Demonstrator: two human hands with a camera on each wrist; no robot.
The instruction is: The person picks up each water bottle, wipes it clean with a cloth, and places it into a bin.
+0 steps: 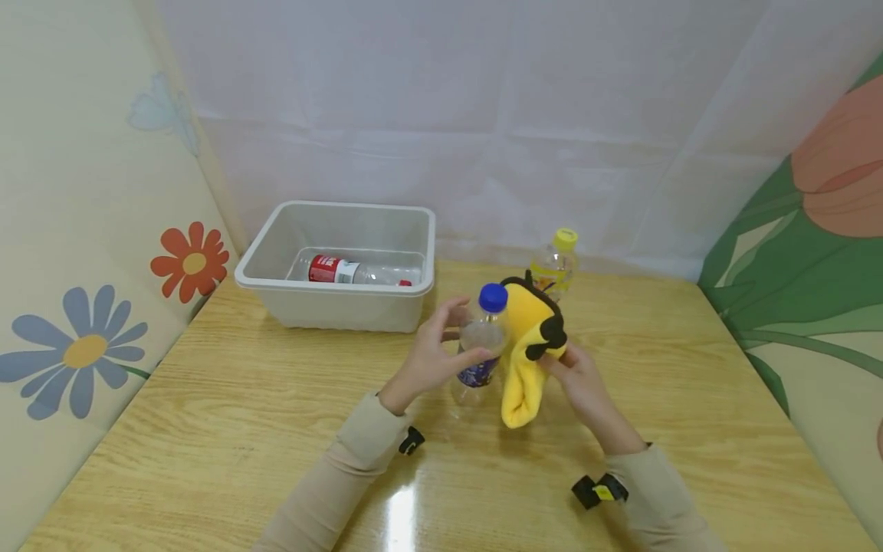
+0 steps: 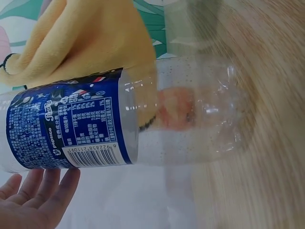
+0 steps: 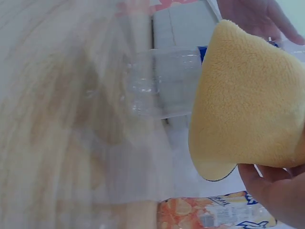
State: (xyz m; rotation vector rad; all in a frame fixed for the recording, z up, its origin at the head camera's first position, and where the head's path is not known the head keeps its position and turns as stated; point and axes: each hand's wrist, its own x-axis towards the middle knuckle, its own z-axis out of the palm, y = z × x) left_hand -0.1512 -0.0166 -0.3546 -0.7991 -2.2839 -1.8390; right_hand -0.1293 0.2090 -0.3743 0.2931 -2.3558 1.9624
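Head view, and both hands meet over the wood-grain table (image 1: 241,429): the left hand (image 1: 429,356) on a clear bottle (image 1: 479,373) with a blue cap (image 1: 493,297), the right hand (image 1: 582,383) on a yellow cloth (image 1: 527,364) with dark edging. Here's the bottle, centre stage, cap up and slightly tilted, between left palm and cloth. Left thumb across the front, fingers curled round the other side; that wrap at the label probably gives a steadier hold than the narrow neck would. Whether the base touches the table, one can't tell.

Over to the left wrist view: fingers (image 2: 66,190) side by side against the blue label (image 2: 90,126), leaving the clear lower part uncovered.

Now the right: thumb and fingers pinch the cloth near its edge, presumably so the folded bulk can hang loose beside the bottle. Contact between those two? Too close to call, and fingers behind the fabric are hidden.

Just beyond the cloth, partly covered by it, a yellow-capped bottle (image 1: 554,264) stands upright. Off to the left, a red-labelled bottle (image 1: 324,269) lies on its side inside a pale bin (image 1: 338,308), whose walls would likely stop it rolling away.
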